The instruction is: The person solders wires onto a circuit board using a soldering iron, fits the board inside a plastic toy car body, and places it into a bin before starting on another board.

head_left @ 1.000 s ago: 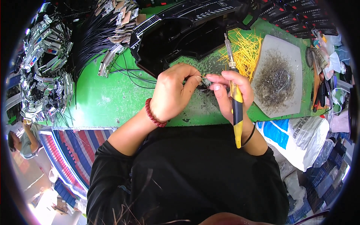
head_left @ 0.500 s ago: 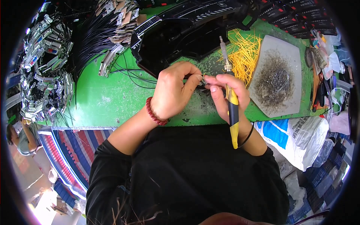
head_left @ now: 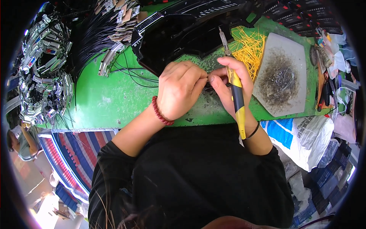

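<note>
My left hand [head_left: 179, 89] is closed in a pinch, its fingertips almost meeting those of my right hand [head_left: 234, 82]. What lies between the fingertips is too small and too covered to name; a thin black wire [head_left: 139, 78] runs toward it from the left. A yellow-and-black soldering iron [head_left: 238, 97] rests in my right hand between thumb and fingers, its metal tip pointing away from me over a black plastic housing [head_left: 156, 36]. My right thumb and fingers also close toward the small thing at my left fingertips.
Yellow wires [head_left: 249, 49] lie heaped beside a grey slab [head_left: 301, 57] with dark residue. Metal-shelled parts [head_left: 45, 87] pile up at the left of the green table [head_left: 99, 114]; black cables [head_left: 89, 45] lie behind. A white bag [head_left: 309, 141] sits at the right front edge.
The soldering iron has tilted, its tip swinging slightly left and away from me. My left fingers have bunched closer together, and my right fingers have curled in.
</note>
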### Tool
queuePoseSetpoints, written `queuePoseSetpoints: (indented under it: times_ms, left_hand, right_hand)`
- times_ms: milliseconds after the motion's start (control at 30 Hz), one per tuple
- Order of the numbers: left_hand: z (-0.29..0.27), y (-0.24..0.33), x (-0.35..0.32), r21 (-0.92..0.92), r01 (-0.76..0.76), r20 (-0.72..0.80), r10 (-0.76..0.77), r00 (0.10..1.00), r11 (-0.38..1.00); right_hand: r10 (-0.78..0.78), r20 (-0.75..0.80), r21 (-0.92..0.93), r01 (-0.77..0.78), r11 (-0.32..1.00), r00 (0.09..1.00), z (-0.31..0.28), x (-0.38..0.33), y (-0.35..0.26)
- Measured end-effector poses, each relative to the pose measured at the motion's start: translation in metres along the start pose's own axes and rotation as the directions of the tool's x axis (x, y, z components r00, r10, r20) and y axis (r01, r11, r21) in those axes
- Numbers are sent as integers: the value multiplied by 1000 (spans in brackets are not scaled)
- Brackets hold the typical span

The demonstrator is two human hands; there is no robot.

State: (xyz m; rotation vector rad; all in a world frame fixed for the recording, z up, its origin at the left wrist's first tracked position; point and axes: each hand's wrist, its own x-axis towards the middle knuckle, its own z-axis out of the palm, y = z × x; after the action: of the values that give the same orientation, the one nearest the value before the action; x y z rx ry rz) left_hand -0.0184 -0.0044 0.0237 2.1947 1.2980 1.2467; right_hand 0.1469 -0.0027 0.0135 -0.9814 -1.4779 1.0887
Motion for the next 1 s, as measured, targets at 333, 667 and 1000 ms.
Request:
queuePoseSetpoints:
  times_ms: [333,667,1000]
  left_hand:
    - [-9,4,6,-114,190,124,-176,977,975]
    - [-4,6,3,-96,257,127,-244,961,962]
    - [-3,3,1,-75,184,107,-176,979,980]
  right_hand:
    - [-12,-29,31,13,999,1000,0,-1,10]
    - [-396,-39,-342,360,868,917,-7,-3,16]
    - [-163,-45,-175,153,973,986,-14,0,9]
